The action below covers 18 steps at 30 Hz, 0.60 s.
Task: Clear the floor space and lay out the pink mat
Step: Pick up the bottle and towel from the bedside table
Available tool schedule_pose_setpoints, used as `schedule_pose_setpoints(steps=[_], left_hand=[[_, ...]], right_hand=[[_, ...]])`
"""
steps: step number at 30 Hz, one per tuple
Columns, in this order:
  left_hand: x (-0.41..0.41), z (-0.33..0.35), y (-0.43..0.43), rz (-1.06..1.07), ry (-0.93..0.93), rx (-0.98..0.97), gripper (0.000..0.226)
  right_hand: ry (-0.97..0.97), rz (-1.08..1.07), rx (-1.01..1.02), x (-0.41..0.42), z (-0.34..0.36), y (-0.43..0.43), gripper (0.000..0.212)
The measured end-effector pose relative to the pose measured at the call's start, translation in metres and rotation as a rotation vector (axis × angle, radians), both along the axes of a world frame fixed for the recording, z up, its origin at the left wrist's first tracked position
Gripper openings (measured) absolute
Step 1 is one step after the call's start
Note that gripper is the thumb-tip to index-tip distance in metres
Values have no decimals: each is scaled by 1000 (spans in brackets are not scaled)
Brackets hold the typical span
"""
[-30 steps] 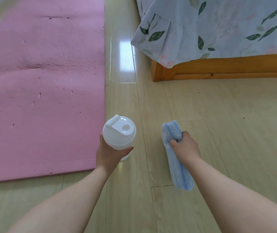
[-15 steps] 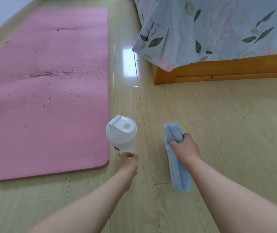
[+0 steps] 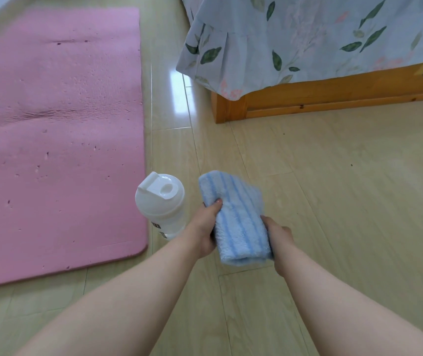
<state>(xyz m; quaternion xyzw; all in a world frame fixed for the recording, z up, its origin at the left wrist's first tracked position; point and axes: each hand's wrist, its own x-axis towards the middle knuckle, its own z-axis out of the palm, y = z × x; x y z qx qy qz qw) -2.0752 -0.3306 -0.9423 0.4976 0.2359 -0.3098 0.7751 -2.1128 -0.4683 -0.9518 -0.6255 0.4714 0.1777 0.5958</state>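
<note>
The pink mat (image 3: 59,134) lies flat and unrolled on the wooden floor at the left. A white shaker bottle (image 3: 160,204) stands upright on the floor just off the mat's near right corner, with no hand on it. A folded blue striped towel (image 3: 238,217) is held between both hands above the floor. My left hand (image 3: 205,227) grips its left edge, thumb on top. My right hand (image 3: 278,236) grips its right edge, with the fingers hidden under the cloth.
A wooden bed frame (image 3: 333,96) with a leaf-patterned sheet (image 3: 308,37) hanging over its corner stands at the upper right. Light wood flooring (image 3: 346,201) stretches between the bed and the mat.
My left hand set the bottle down on the floor, let go and moved right to take the towel's left edge. The towel has been lifted and turned flat between both hands.
</note>
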Motion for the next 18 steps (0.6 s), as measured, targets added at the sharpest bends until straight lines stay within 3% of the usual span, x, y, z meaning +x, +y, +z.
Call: schedule_pose_setpoints(steps=[2, 4, 6, 8, 11, 14, 18], left_hand=[[4, 1, 1, -25, 40, -41, 38], [9, 0, 0, -43, 50, -25, 42], [14, -5, 0, -49, 41, 14, 43], [19, -9, 3, -40, 52, 49, 48], [26, -19, 7, -25, 44, 95, 49], [27, -27, 4, 41, -85, 159, 54], [27, -33, -2, 47, -288, 448, 68]], right_hand=[[76, -17, 249, -6, -1, -5, 48], [27, -82, 449, -3, -3, -9, 33], [-66, -196, 510, 4, -6, -11, 20], [-131, -231, 404, 15, -11, -15, 13], [-262, -147, 156, 25, -13, -21, 29], [-386, -45, -61, 31, -14, -25, 31], [-396, 29, -287, 35, -27, -22, 41]])
